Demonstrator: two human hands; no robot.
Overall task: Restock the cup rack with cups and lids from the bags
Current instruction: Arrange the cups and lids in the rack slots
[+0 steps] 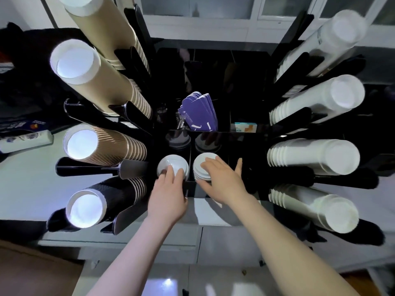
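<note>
Two bare forearms reach up from the bottom edge toward the black acrylic cup rack (213, 56). At the rack's front middle, the left hand (168, 189) rests fingertips on a stack of white domed plastic lids (174, 162), fingers fairly straight, gripping nothing. Just right of that stack, across a divider, the right hand (222, 178) lies spread and flat on a second stack of white flat lids (203, 160). Brown ribbed paper cups (106, 146) fill the rack's left slots; white paper cups (314, 154) fill its right slots. Purple paper sleeves (201, 112) stand in the rack's centre compartment.
</note>
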